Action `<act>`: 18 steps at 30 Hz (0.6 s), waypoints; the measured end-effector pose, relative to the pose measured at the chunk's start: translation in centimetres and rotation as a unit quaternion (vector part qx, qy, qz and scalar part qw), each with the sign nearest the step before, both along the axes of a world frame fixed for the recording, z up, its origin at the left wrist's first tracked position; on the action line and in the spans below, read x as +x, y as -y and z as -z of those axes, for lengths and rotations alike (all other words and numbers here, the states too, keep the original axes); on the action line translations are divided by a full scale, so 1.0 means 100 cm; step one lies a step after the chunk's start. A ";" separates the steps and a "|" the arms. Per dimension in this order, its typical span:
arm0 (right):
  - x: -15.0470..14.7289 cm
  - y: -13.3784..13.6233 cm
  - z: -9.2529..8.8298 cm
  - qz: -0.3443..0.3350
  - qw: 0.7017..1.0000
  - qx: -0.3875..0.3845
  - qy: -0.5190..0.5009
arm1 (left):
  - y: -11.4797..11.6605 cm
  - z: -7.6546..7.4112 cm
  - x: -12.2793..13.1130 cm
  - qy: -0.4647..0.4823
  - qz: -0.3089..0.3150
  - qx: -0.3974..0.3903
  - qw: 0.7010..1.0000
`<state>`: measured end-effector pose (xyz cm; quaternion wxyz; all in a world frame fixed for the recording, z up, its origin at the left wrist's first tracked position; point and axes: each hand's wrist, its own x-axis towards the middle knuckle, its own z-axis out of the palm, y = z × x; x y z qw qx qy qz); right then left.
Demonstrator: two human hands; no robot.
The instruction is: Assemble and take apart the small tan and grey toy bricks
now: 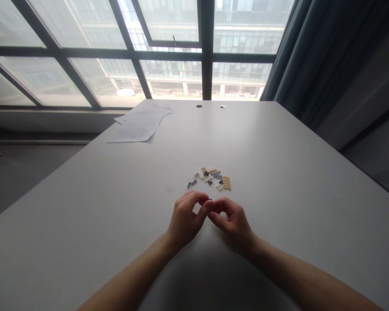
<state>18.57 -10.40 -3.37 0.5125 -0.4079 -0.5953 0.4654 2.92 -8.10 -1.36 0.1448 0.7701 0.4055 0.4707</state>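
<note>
1. Table with a white top bears a studded tan plate, lying at the right end of a small cluster of toy bricks.
2. Left hand: nearer than the tan plate and to its left, thumb and forefinger brought together on a small dark piece, of which only a sliver shows.
3. Right hand: on the near side of the tan plate, curled, its tips close up against the left hand's; whether it also grips the small dark piece, I cannot tell.
4. White piece: just beside the tan plate, on its left.
5. Blue-grey piece: left of the tan plate and slightly beyond it.
6. Dark grey pieces: farther left of the tan plate, at the cluster's other end.
7. Printed papers: well apart from the tan plate, beyond it and leftward, overlapping.
8. Curtain: beyond the tan plate, to its right.
</note>
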 end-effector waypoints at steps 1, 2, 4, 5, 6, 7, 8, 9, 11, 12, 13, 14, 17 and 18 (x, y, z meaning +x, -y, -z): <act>0.000 0.000 0.000 -0.003 1.000 0.003 0.000 | 0.000 0.001 0.000 0.002 -0.004 -0.001 1.000; 0.000 0.000 0.000 -0.005 1.000 0.004 0.000 | 0.000 0.001 0.000 0.004 -0.007 -0.003 1.000; 0.000 0.000 -0.001 -0.009 1.000 0.005 -0.004 | 0.000 0.002 0.000 0.009 -0.004 -0.001 1.000; 0.000 0.000 -0.001 -0.009 1.000 0.003 -0.006 | 0.000 0.003 -0.001 0.010 0.004 0.003 1.000; 0.000 0.000 -0.001 -0.009 1.000 0.003 -0.008 | 0.000 0.003 -0.001 0.009 0.015 0.007 1.000; 0.000 0.000 -0.001 -0.009 1.000 0.002 -0.011 | 0.000 0.003 -0.001 0.008 0.025 0.011 1.000; 0.000 0.000 -0.001 -0.009 1.000 0.002 -0.013 | 0.000 0.003 -0.001 0.006 0.034 0.013 0.999; 0.000 0.000 0.000 -0.008 1.000 0.002 -0.015 | 0.000 0.003 -0.001 0.006 0.038 0.014 0.999; 0.000 -0.001 0.002 -0.003 1.000 -0.002 -0.021 | 0.000 0.003 -0.001 0.006 0.037 0.013 0.999; 0.000 -0.001 0.003 0.000 1.000 -0.005 -0.026 | 0.000 0.003 -0.001 0.006 0.034 0.013 0.999; 0.000 -0.001 0.005 0.003 0.999 -0.009 -0.032 | 0.001 0.002 0.000 0.006 0.032 0.014 0.999; 0.000 -0.001 0.006 0.006 0.999 -0.013 -0.039 | 0.001 0.002 0.000 0.006 0.032 0.015 0.999; 0.001 -0.001 0.009 0.007 0.998 -0.021 -0.054 | 0.001 0.001 0.001 0.007 0.035 0.018 0.999; 0.000 -0.002 0.009 0.006 0.998 -0.022 -0.057 | 0.001 0.001 0.001 0.007 0.036 0.019 0.999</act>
